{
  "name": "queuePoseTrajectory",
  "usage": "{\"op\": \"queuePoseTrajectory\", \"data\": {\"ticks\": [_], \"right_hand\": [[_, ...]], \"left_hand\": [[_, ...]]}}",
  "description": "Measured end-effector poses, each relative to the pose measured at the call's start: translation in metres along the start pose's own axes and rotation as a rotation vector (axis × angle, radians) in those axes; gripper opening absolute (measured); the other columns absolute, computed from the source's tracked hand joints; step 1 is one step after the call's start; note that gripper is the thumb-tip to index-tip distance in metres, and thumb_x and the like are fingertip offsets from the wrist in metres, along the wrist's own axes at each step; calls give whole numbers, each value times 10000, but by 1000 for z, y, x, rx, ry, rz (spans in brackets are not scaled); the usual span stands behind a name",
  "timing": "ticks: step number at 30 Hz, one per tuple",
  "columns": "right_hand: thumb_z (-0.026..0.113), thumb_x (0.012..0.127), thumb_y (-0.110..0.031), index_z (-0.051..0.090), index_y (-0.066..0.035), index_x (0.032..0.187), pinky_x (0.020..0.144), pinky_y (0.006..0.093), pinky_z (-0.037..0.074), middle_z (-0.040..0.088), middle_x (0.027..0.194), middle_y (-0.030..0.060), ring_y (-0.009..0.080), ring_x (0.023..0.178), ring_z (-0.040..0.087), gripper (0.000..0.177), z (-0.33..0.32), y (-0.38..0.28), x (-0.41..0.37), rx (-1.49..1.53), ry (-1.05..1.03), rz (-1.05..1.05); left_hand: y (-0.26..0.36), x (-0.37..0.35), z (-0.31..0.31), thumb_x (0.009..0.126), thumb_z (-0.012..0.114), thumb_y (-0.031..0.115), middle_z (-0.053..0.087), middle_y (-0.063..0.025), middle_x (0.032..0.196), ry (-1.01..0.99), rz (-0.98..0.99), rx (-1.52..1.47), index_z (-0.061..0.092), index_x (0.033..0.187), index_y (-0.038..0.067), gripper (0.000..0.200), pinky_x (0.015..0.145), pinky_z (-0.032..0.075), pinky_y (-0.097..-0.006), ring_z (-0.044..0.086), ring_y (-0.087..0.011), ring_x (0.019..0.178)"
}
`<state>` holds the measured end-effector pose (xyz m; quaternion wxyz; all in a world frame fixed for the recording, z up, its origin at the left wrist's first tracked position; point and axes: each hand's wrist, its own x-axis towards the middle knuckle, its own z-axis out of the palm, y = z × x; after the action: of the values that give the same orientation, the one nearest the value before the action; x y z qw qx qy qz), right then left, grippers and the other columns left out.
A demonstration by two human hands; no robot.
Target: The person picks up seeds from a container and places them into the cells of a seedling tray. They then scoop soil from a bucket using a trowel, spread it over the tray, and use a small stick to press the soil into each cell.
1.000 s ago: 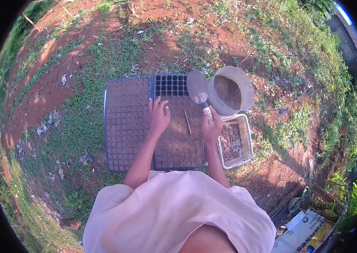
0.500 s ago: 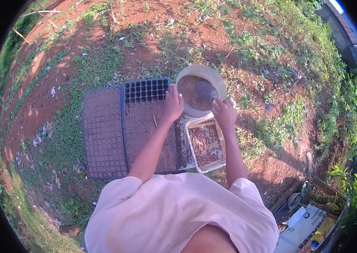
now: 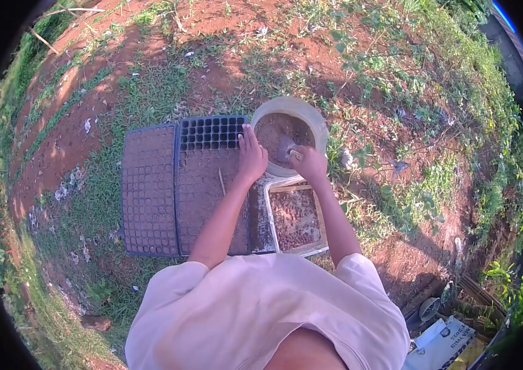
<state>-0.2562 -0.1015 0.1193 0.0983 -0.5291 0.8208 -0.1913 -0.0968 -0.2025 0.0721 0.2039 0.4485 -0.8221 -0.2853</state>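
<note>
My right hand (image 3: 309, 163) is closed round the handle of a trowel (image 3: 286, 148) over the round, pale bucket (image 3: 322, 126). The trowel's blade is down in the brown soil (image 3: 273, 128) inside, its tip partly buried. With fingers stretched out, my left hand (image 3: 253, 159) lies at the right edge of the middle seedling tray (image 3: 203, 185), beside the bucket. The far rows of that tray are bare black cells (image 3: 212, 131); soil covers its nearer part, where a thin stick (image 3: 222, 182) lies.
Another seedling tray (image 3: 149, 191), filled with soil, adjoins on the left. Below the bucket stands a pale rectangular tub (image 3: 269, 206) holding many small reddish-brown pieces. Grass and red earth surround everything. A printed sack (image 3: 443, 342) lies at the lower right.
My right hand has moved left and slightly down with the trowel, whose blade now sits lower and deeper in the soil. My left hand stays by the tray's edge. The view has shifted slightly.
</note>
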Motion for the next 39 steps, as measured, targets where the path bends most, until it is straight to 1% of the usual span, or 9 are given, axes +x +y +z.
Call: {"op": "queuePoseTrajectory", "data": {"ticks": [5, 13, 16, 25, 27, 31, 35, 37, 39], "right_hand": [[676, 711, -391, 753, -197, 987, 690, 390, 554, 699, 741, 131, 308, 726, 688, 347, -14, -8, 6, -13, -37, 165], [667, 719, -402, 761, -194, 984, 710, 373, 552, 701, 757, 146, 297, 721, 692, 350, -28, 1, -3, 78, -6, 277], [666, 733, -392, 757, -188, 1001, 702, 372, 545, 700, 756, 153, 294, 716, 692, 349, -30, -1, -13, 145, 61, 299], [678, 741, -400, 751, -179, 1030, 654, 350, 529, 661, 602, 125, 252, 602, 670, 371, -32, -20, -39, 304, 192, 384], [683, 764, -373, 750, -183, 1038, 626, 335, 521, 638, 556, 98, 222, 561, 654, 340, -31, -23, -41, 333, 296, 304], [691, 774, -344, 751, -180, 1034, 600, 317, 508, 608, 518, 79, 191, 511, 618, 313, -43, -46, -43, 403, 285, 316], [701, 782, -325, 748, -148, 1036, 580, 294, 487, 588, 502, 65, 142, 484, 572, 314, -51, -82, -43, 447, 189, 345], [701, 787, -300, 745, -138, 1045, 592, 295, 493, 632, 562, 102, 148, 520, 610, 308, -44, -98, -43, 503, 175, 300], [699, 790, -280, 739, -121, 1050, 642, 303, 510, 682, 667, 144, 175, 597, 661, 307, -24, -112, -46, 539, 252, 184]], "left_hand": [[2, -1, -5, 916, 395, 136, 59, -309, 1534, -17, -1, -7, -7, 1462, -96, 717, 1183, 121, -492, 91, -497, 1410], [5, -1, -12, 934, 374, 165, 71, -279, 1545, -22, -3, 17, -5, 1473, -70, 700, 1182, 129, -492, 96, -504, 1405], [11, -1, -16, 936, 370, 166, 84, -255, 1553, -103, -110, 0, 5, 1483, -47, 692, 1178, 148, -493, 117, -508, 1400], [7, -19, -28, 981, 401, 320, 186, -242, 1537, 29, -92, -41, 122, 1496, -2, 669, 1158, 202, -500, 171, -481, 1401], [-3, -29, -35, 980, 413, 315, 212, -243, 1529, 140, -113, -93, 196, 1478, -9, 633, 1149, 216, -503, 204, -468, 1396], [-38, -49, -49, 954, 481, 225, 281, -242, 1493, 326, -38, -91, 312, 1420, 3, 543, 1143, 217, -521, 228, -469, 1383], [-72, -74, -76, 934, 495, 184, 322, -241, 1460, 279, -201, -36, 338, 1403, 22, 520, 1141, 214, -528, 225, -469, 1378], [-103, -86, -83, 930, 497, 183, 351, -235, 1438, 312, -206, -30, 365, 1385, 21, 500, 1136, 223, -527, 227, -474, 1374], [-128, -105, -94, 929, 494, 201, 373, -221, 1429, 215, -265, 128, 404, 1364, 27, 477, 1131, 231, -528, 224, -475, 1376]]}}
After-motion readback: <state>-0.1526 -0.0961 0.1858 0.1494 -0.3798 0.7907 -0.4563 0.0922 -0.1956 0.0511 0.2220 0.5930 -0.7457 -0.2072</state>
